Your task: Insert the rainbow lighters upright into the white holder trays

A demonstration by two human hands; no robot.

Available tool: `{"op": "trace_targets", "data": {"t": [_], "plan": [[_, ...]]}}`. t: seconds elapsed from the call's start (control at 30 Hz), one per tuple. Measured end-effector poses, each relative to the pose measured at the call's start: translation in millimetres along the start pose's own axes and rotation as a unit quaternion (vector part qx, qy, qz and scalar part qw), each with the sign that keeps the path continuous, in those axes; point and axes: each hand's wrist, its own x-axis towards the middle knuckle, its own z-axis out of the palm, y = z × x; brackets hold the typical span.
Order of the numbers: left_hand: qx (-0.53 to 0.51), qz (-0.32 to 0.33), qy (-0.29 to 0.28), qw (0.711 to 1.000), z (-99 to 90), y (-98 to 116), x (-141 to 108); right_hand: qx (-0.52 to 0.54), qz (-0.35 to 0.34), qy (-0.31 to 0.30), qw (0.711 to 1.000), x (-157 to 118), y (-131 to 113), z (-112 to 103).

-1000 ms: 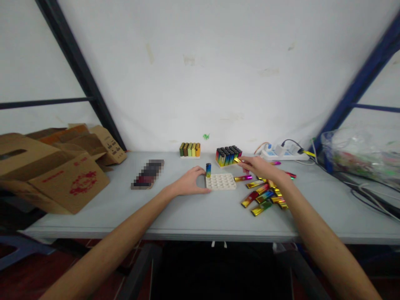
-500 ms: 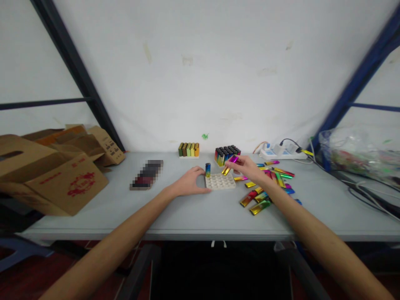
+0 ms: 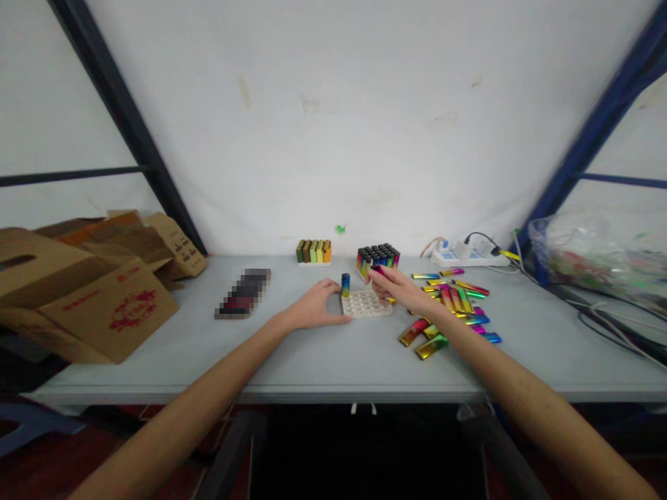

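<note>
Right now the white socketed tray [image 3: 366, 304] is only scarcely begun, I'd judge: just one blue-and-gold lighter [image 3: 345, 285] stands in it, at the far left corner. That one is upright, long axis vertical. Directly behind the tray sits a packed block of black-topped lighters [image 3: 378, 257], apparently finished, all standing on end; beyond the tray's far left corner is a smaller block of green-to-orange lighters [image 3: 313, 251], upright too. What remains is the pile of loose metallic lighters [image 3: 455, 300] to the tray's right, lying flat on the table [image 3: 333, 364] and pointing various ways.

The right hand [image 3: 394, 285] pinches a magenta lighter [image 3: 378, 269] above the tray's far right part; the fingers hide most of it, but its dark end seems to lean up and leftward. The left hand [image 3: 317, 304] makes a wide C at the tray's left end, thumb by the near corner, nothing lifted; whether it presses the tray I can't tell.
</note>
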Motion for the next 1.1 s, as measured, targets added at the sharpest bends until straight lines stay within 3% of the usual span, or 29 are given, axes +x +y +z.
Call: {"op": "trace_targets", "data": {"t": [0.17, 0.5, 1.0, 1.1], "plan": [[-0.008, 0.004, 0.006, 1.000, 0.0, 1.0, -0.3, -0.094, -0.006, 0.117, 0.989, 4.4, 4.9, 8.6], [0.003, 0.003, 0.003, 1.000, 0.6, 0.0, -0.1, -0.177, 0.013, 0.177, 0.968, 7.5, 11.8, 8.6], [0.000, 0.001, 0.007, 1.000, 0.2, 3.3, 0.0, -0.220, 0.002, 0.154, 0.963, 7.2, 9.4, 10.6], [-0.001, 0.002, 0.009, 1.000, 2.0, 2.4, 0.1, -0.221, -0.026, 0.142, 0.965, 4.5, 4.0, 12.6]]}}
